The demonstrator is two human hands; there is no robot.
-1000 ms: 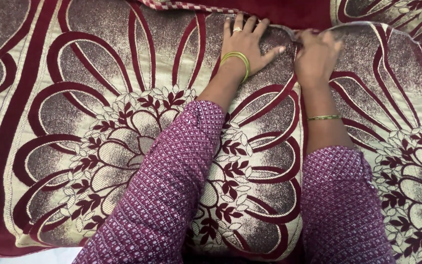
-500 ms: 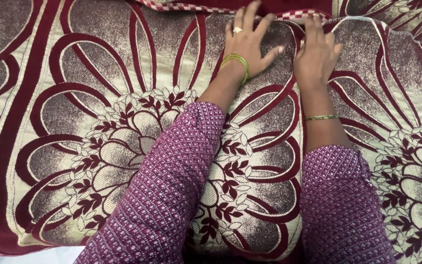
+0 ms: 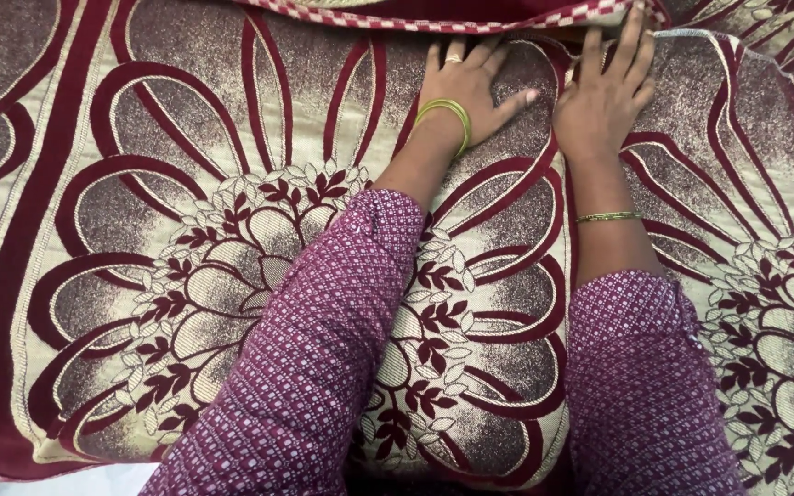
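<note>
— Two arms come up from the bottom edge, both in purple sleeves [image 3: 314, 367] with a small pale print. What lies under them?

— One large cloth [image 3: 167, 266], cream and dark red, woven with big flower shapes. It fills nearly the whole view. One full flower sits at the left centre, under the left forearm; a second is cut off by the right edge.

— And past the sleeves?

— The bare wrists. On the left wrist a stack of thin yellow-green bangles [image 3: 445, 118], set too close to count. On the right forearm one thin gold bangle [image 3: 608, 217].

— How do the hands stand?

— The left hand [image 3: 470, 81] lies palm down on the cloth, fingers stretched forward and a little apart, the thumb out to the right. It grips nothing. One ring [image 3: 453, 59] shows on a finger.

— The right?

— The right hand [image 3: 606, 90] is flat too, fingers fanned and pointing away, just beside the left, not touching it. Its fingertips [image 3: 634, 23] reach the far fold.

— What is at that fold?

— One checked red-and-white border [image 3: 470, 22] runs along the top, just beyond both sets of fingertips. Whether the right fingertips touch it or only the cloth beside it, I cannot tell.
</note>
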